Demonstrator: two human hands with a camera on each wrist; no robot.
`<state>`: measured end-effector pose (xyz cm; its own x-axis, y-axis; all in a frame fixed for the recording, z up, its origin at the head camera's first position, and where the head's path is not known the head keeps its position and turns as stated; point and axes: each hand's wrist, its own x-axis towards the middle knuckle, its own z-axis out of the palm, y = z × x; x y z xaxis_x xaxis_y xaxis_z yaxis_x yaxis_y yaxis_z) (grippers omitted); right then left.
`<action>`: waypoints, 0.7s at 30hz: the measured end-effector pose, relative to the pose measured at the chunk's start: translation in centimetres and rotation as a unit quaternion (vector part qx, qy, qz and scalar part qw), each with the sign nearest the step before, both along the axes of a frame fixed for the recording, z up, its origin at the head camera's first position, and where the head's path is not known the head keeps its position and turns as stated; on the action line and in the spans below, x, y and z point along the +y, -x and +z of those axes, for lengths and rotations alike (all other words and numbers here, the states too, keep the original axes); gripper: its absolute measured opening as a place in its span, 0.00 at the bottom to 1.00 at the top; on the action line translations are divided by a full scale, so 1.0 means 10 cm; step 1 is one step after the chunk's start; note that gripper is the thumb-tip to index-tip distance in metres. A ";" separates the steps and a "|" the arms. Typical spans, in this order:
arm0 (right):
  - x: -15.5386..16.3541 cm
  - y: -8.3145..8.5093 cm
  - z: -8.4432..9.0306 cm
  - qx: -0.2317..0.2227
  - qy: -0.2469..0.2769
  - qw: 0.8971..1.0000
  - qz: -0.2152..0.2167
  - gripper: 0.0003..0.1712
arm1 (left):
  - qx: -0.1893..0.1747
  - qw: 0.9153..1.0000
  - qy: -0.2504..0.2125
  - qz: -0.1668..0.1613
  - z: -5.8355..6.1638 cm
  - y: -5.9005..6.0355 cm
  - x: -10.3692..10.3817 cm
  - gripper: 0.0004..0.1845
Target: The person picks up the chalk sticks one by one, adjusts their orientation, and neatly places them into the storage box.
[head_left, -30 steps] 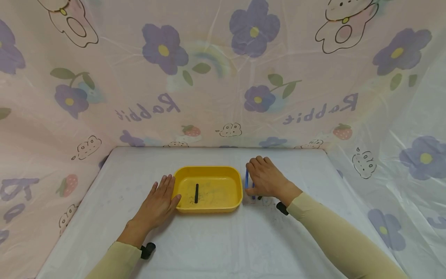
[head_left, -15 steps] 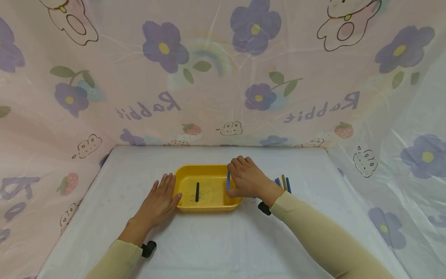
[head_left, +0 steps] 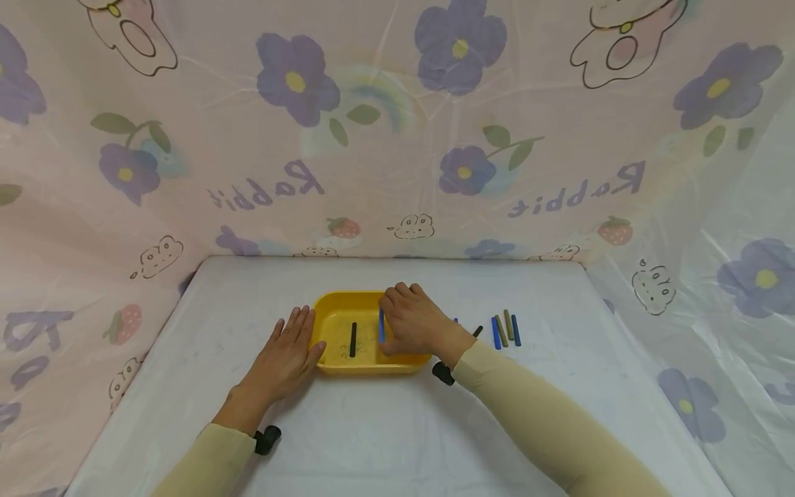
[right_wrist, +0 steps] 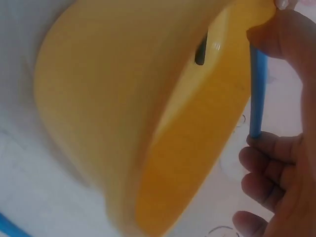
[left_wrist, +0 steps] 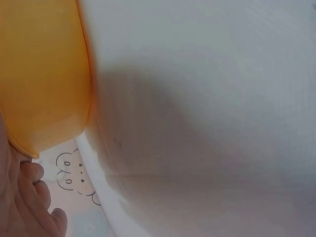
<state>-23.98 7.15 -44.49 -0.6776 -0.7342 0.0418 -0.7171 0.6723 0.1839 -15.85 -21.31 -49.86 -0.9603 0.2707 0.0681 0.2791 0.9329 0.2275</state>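
My right hand (head_left: pixel 415 323) pinches a blue stick (right_wrist: pixel 257 94), crayon-like, by its two ends between thumb and fingertip. It is over the right half of a yellow tray (head_left: pixel 373 369), with the stick held roughly parallel to a black stick (head_left: pixel 353 339) lying on the tray floor. Dark smudges surround that black stick. My left hand (head_left: pixel 279 360) rests along the tray's left side, its fingers straight and its thumb over the rim. In the left wrist view, the fingers (left_wrist: pixel 32 173) show right beside the tray's edge.
Right of the tray, several blue and olive sticks (head_left: pixel 506 329) lie side by side on the white tabletop (head_left: pixel 397 442). Another black stick (head_left: pixel 477 331) lies partly hidden by my right wrist. A printed curtain (head_left: pixel 373 138) hangs behind and at both sides.
My right hand has carried the blue stick leftward from beside the tray to over it, uncovering the sticks on the table at right. The left hand has stayed at the tray.
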 end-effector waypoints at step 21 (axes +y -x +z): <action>-0.31 0.04 -0.25 -0.025 -0.039 0.999 -0.005 0.43 | -0.006 1.000 0.002 0.000 0.03 -0.01 0.00 0.41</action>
